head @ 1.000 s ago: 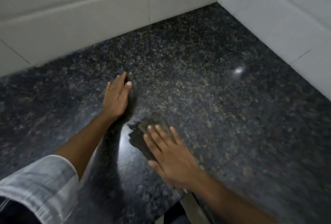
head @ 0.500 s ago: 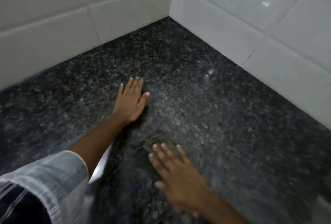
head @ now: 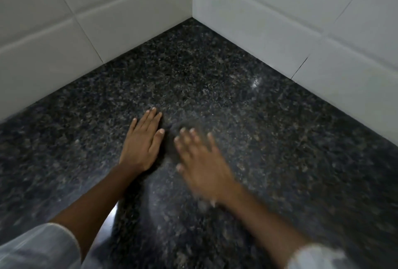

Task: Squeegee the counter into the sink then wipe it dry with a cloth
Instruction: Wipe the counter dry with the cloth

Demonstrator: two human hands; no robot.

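Observation:
The dark speckled granite counter (head: 275, 143) fills the view and runs into a tiled corner. My left hand (head: 142, 146) lies flat on it, palm down, fingers together, holding nothing. Just to its right, my right hand (head: 200, 161) is blurred by motion and presses flat on a dark grey cloth (head: 182, 123). Only a smeared edge of the cloth shows past the fingertips; the rest is hidden under the palm. The two hands are almost side by side, a narrow gap apart. No squeegee or sink is in view.
White wall tiles rise on the left (head: 64, 31) and on the right (head: 312, 31), meeting at a corner (head: 192, 10) behind the hands. A light reflection glints on the counter near the right wall. White sleeves show at the bottom edge.
My right hand has pushed the cloth forward, from near me up to beside my left hand. The view has swung toward the wall corner. My left hand has stayed planted.

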